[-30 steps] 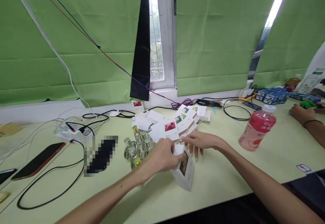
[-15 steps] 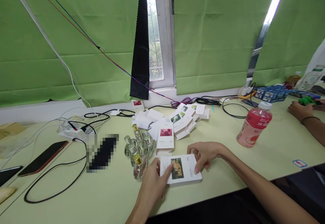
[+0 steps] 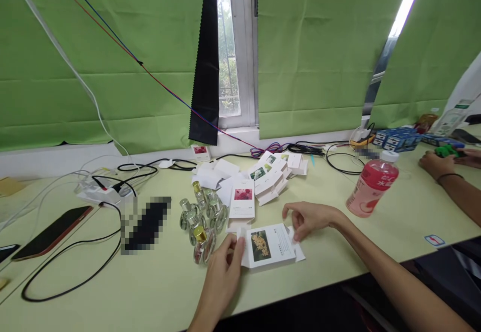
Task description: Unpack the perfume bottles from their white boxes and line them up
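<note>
- Opened out since the earlier frame: both end flaps of the white box (image 3: 271,246), which were then folded in; its flower picture is again turned upward.
- White box: laid near the front edge of the pale table (image 3: 319,257), between the two hands.
- Left hand (image 3: 225,262): thumb and fingers pinched at the box's left end flap.
- Right hand (image 3: 310,220): fingers curled, thumb brought to the right end flap; whether the flap is gripped or only touched cannot be told.
- Glass bottles (image 3: 194,220): clustered just beside the left hand, gold and silver caps seen.
- Red-picture carton (image 3: 242,202): placed behind the white box.
- Fanned cartons (image 3: 265,177): overlapped farther back.
- Pink drink bottle (image 3: 372,189): stood beyond the right hand.
- Green object (image 3: 445,150): held at far right by another person's hands (image 3: 432,165).
</note>
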The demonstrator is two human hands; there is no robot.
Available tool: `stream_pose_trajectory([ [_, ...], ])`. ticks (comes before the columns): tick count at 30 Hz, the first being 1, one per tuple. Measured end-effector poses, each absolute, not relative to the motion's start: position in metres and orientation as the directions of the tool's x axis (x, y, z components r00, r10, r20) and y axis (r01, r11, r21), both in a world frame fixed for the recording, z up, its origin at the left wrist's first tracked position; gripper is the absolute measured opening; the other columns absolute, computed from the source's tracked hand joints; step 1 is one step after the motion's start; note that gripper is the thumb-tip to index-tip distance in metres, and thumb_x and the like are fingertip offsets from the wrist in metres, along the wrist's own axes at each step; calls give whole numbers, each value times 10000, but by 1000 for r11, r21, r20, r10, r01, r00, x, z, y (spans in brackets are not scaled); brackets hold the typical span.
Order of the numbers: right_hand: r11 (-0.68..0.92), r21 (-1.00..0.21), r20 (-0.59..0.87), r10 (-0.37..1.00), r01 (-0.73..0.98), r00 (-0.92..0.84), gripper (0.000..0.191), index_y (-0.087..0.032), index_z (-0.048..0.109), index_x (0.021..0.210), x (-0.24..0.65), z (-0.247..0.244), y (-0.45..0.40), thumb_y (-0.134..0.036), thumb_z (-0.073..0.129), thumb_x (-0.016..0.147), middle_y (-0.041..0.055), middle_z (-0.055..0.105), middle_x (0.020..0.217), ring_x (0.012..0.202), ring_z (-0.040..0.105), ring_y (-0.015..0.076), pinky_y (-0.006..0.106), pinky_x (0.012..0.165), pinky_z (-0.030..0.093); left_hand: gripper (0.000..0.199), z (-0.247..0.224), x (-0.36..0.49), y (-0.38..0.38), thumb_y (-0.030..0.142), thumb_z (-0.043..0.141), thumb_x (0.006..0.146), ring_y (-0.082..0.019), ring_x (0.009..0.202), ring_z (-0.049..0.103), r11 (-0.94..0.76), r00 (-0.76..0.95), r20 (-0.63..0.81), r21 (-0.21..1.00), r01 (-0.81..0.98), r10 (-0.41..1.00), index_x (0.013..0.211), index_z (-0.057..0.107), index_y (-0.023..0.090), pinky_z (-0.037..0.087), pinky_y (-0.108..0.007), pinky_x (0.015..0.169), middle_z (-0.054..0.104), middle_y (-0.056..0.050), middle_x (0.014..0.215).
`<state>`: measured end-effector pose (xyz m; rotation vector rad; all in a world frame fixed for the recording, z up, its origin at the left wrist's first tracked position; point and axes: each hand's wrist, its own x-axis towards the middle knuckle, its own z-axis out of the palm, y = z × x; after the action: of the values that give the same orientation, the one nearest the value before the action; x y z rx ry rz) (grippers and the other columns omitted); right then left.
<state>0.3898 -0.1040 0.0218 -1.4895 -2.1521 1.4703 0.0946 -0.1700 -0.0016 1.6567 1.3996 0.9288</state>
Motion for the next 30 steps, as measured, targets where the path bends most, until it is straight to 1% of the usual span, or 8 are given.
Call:
stream_pose_trajectory([
  [3,266,-717,-99,876,644,-472,511,-201,583,1194,367,37,-115,-519,695,811,95,641,1095,1013,621,245,383,899,499,481,-4,90,-174,627,380,932,-119,452,424,-35,195,-28,950,309,980,811,552,194,319,-221,450,503,28,560],
  [5,390,-682,-38,826,619,-563,753,-230,526,1338,347,42,-124,-544,786,705,119,529,1339,1236,501,299,418,1058,401,498,-5,88,-176,646,398,915,-110,390,364,38,252,-98,972,231,963,986,581,189,270,-215,402,479,47,511],
  [7,460,-677,-38,757,575,-652,1007,-257,434,1442,327,40,-132,-548,863,578,111,464,1417,1318,420,325,419,1110,351,536,-4,87,-177,638,456,892,-107,373,342,77,300,-136,977,198,944,1140,564,175,256,-209,391,450,65,481],
  [11,443,-636,-119,753,632,-647,1114,-213,332,1511,305,30,-142,-520,865,583,161,420,1451,1336,381,362,449,1112,331,474,0,84,-178,523,522,892,-114,453,430,-19,315,-71,962,273,947,1184,601,158,321,-213,444,580,7,623],
  [16,423,-646,-120,766,636,-632,1109,-207,331,1509,306,26,-142,-472,868,576,154,460,1411,1311,399,355,447,1098,342,310,1,84,-178,312,499,874,-183,649,567,-169,354,-1,878,449,935,994,721,132,413,-242,580,676,-58,756],
  [21,447,-654,-105,746,611,-658,1073,-200,344,1500,309,28,-141,-453,857,592,158,459,1421,1319,400,354,445,1089,356,266,2,91,-170,142,555,724,-208,783,614,-96,394,-48,936,338,918,920,735,129,468,-250,697,718,-55,827],
  [26,478,-632,-97,732,610,-674,1090,-181,386,1476,311,26,-140,-436,884,540,168,486,1390,1299,422,356,451,1081,362,120,5,97,-165,124,609,649,-151,630,575,42,537,-197,957,287,820,752,669,131,430,-216,602,665,-2,659],
  [30,481,-621,-105,731,619,-674,1081,-182,407,1457,312,27,-137,-413,896,522,157,515,1332,1249,456,345,441,1057,383,62,-2,105,-165,104,576,628,-122,570,482,-100,409,-69,921,378,910,632,637,117,369,-210,548,599,12,594],
])
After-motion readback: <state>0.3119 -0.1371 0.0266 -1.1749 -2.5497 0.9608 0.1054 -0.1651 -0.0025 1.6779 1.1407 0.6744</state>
